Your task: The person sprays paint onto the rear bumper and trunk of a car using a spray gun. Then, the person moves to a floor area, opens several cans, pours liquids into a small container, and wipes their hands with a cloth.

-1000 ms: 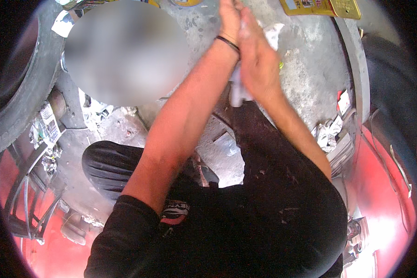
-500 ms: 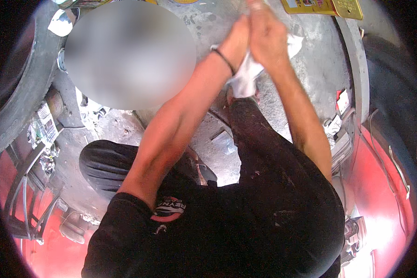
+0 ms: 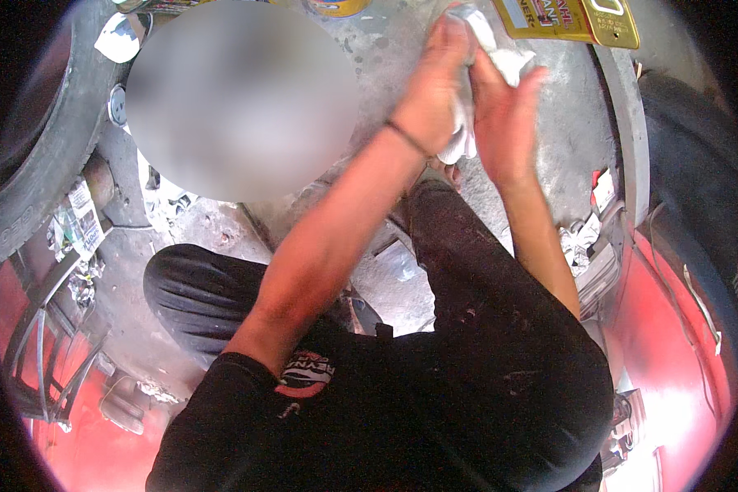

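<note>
A crumpled white cloth point(image 3: 510, 61) is bunched at both of my hands, above the floor at the upper middle. My left hand point(image 3: 441, 86), with a dark band at its wrist, is closed on it; one end hangs out below the palm. My right hand point(image 3: 504, 123) is pressed up against the left one. Its thumb sticks out to the side and its fingers lie stretched along the cloth, partly hidden. Motion blurs both hands slightly.
A yellow metal can point(image 3: 570, 23) lies at the upper right. A tire point(image 3: 37, 197) stands at the left. Red panels point(image 3: 676, 361) flank me, and crumpled paper point(image 3: 580, 239) lies at the right. My bent leg point(image 3: 467, 246) is below my hands. A blurred patch hides the upper left.
My hands have shifted against each other: the right has opened out with its thumb apart and moved slightly right. More of the cloth shows above the fingers, and less hangs below.
</note>
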Tool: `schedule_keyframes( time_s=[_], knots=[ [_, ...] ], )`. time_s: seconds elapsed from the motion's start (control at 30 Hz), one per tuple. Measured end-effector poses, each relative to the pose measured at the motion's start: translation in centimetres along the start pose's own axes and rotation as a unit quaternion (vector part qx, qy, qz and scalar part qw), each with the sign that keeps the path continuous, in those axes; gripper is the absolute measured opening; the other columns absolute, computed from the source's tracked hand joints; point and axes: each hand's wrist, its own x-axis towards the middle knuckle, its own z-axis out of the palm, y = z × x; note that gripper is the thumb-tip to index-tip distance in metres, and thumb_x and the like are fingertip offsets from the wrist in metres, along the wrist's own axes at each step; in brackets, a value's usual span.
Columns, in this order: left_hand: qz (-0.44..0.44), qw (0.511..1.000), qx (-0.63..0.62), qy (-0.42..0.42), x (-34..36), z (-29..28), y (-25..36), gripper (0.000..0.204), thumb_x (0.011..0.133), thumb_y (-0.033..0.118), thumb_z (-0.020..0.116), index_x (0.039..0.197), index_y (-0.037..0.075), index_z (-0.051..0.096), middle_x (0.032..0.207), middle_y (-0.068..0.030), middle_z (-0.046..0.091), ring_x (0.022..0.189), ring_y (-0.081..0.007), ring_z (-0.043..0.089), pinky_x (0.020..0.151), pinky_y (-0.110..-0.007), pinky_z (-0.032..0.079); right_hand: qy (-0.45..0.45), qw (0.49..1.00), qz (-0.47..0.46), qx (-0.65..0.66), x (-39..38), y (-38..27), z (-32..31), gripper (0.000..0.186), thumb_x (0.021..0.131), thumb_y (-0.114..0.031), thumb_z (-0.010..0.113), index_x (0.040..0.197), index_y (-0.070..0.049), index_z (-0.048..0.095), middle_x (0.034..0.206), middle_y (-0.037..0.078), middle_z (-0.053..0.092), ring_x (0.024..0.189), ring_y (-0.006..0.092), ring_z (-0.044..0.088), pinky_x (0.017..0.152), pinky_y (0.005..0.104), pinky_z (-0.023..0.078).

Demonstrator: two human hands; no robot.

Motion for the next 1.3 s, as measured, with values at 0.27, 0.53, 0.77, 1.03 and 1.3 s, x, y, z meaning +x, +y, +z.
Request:
schedule_keyframes(
  time_s=[0.27, 0.53, 0.77, 1.03, 1.3],
  knots=[
    [-0.154, 0.984, 0.065, -0.053, 2.7, -3.0, 2.6, 0.045, 0.112, 0.033, 0.039, 0.115, -0.001, 0.068, 0.11, -0.0156, 0.076, 0.097, -0.0319, 0.072, 0.09, -0.045, 0.057, -0.091, 0.992, 0.04, -0.08, -0.5, -3.1, -3.9, 0.075, 0.111, -0.052, 0.044, 0.166, -0.001, 0.036, 0.173, 0.017, 0.033, 0.162, 0.0281, 0.028, 0.131, 0.0437, 0.023],
    [0.077, 0.923, 0.377, -0.023, -0.5, 1.1, 2.5, 0.054, 0.11, 0.038, 0.051, 0.144, -0.004, 0.055, 0.14, -0.0246, 0.065, 0.131, -0.0358, 0.062, 0.113, -0.045, 0.048, -0.053, 0.582, -0.124, -0.802, 0.1, 0.3, -2.0, 0.079, 0.085, -0.013, 0.072, 0.158, -0.001, 0.046, 0.169, 0.025, 0.036, 0.161, 0.0457, 0.023, 0.125, 0.0739, 0.02],
    [-0.164, 0.979, 0.116, 0.022, -0.1, -2.1, 3.8, 0.038, 0.111, 0.035, 0.053, 0.12, 0.002, 0.068, 0.127, -0.0192, 0.071, 0.113, -0.0323, 0.071, 0.095, -0.048, 0.057, -0.169, 0.703, -0.177, -0.668, -1.4, -1.9, -2.3, 0.077, 0.097, -0.042, 0.066, 0.159, -0.001, 0.045, 0.169, 0.022, 0.038, 0.161, 0.0421, 0.025, 0.13, 0.0594, 0.02],
    [-0.319, 0.919, -0.126, -0.193, -4.4, 0.7, 4.2, 0.118, 0.098, 0.087, 0.031, 0.159, -0.014, 0.033, 0.162, -0.0207, 0.048, 0.149, -0.0308, 0.048, 0.125, -0.044, 0.035, 0.167, 0.926, -0.15, -0.303, 3.5, 2.4, -7.3, 0.029, 0.104, -0.024, 0.065, 0.127, -0.008, 0.075, 0.116, 0.007, 0.076, 0.105, 0.0197, 0.067, 0.095, 0.0362, 0.053],
    [-0.259, 0.96, -0.11, -0.007, -1.4, -1.3, 3.8, 0.117, 0.099, 0.088, 0.024, 0.167, -0.006, 0.023, 0.174, -0.0211, 0.029, 0.16, -0.033, 0.031, 0.132, -0.047, 0.018, 0.042, 0.92, -0.244, -0.304, -2.0, 2.1, 0.7, 0.029, 0.101, -0.01, 0.068, 0.129, -0.005, 0.075, 0.133, 0.014, 0.075, 0.133, 0.0356, 0.066, 0.119, 0.0454, 0.045]
  ],
)
